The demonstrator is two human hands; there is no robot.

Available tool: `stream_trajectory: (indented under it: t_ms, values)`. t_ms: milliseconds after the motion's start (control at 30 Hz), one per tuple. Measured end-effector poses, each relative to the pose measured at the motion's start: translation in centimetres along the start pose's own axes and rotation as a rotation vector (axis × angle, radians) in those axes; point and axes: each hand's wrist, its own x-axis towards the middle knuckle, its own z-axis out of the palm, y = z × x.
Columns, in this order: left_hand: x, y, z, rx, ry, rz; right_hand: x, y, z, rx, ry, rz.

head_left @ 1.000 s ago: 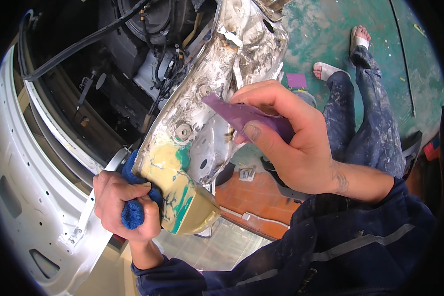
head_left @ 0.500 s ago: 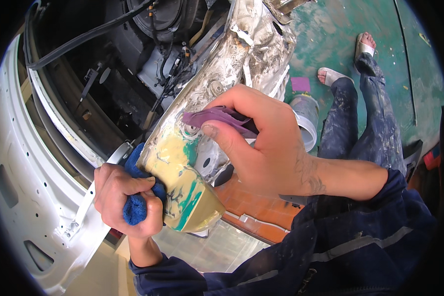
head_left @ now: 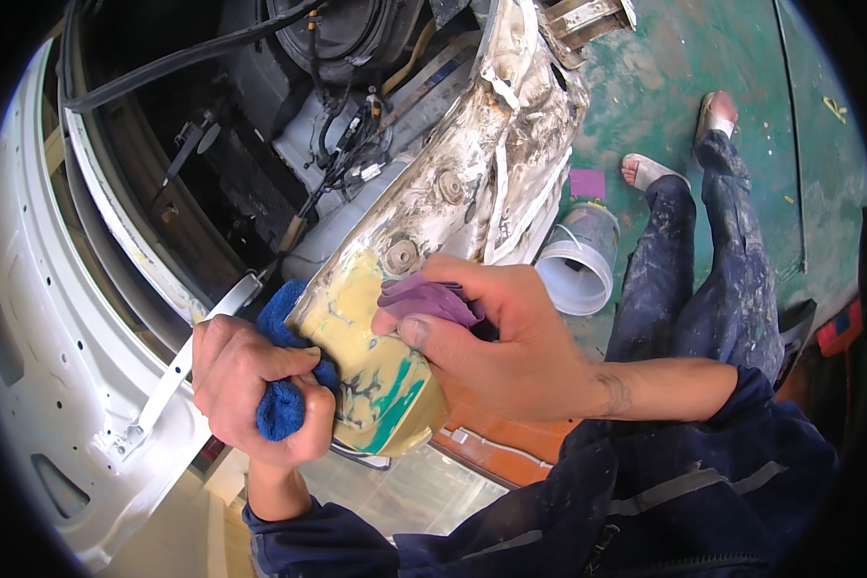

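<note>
My right hand pinches a folded sheet of purple sandpaper between thumb and fingers. It lies over the filler-covered end of a car body panel, whose patches are yellow, green and bare metal. Wrapped in my closed left hand is a blue cloth, held against the panel's left edge. Farther up, the panel's bare metal is dirty white and brown, with round bosses on it. The fingers of my right hand hide part of the filler.
A white bucket stands on the green floor beside the panel, near a purple square sheet. To the left are a white door or hatch panel and a metal hinge arm. Cables run through the dark car interior.
My right hand has moved down and slightly right with the sandpaper, from the bare metal edge onto the yellow filler. The left hand keeps hold of the cloth.
</note>
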Motion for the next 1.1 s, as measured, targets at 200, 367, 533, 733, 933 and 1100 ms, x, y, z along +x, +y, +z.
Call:
stream_trajectory:
  t_ms: [200, 367, 533, 733, 933, 1100]
  values:
    - [0.2, -0.1, 0.0, 0.017, 0.041, 0.018, -0.8, -0.6, -1.0, 0.104, 0.255, -0.168]
    - [0.1, 0.0, 0.2, 0.004, 0.047, -0.001, -0.1, -0.6, -0.8, 0.001, 0.223, -0.184]
    - [-0.1, 0.0, -0.1, 0.035, -0.022, -0.001, 1.2, 0.6, -1.5, -0.491, 0.265, -0.651]
    - [-0.4, 0.2, -0.3, 0.019, -0.016, 0.005, 2.5, 1.8, -1.5, -0.540, 0.183, -0.669]
    - [-0.4, 0.0, 0.4, -0.004, 0.064, -0.003, 4.0, 0.5, -1.4, -0.643, 0.209, -0.734]
    - [-0.2, -0.1, 0.2, -0.011, 0.090, 0.033, 3.2, -0.5, -2.5, -0.789, 0.024, -0.749]
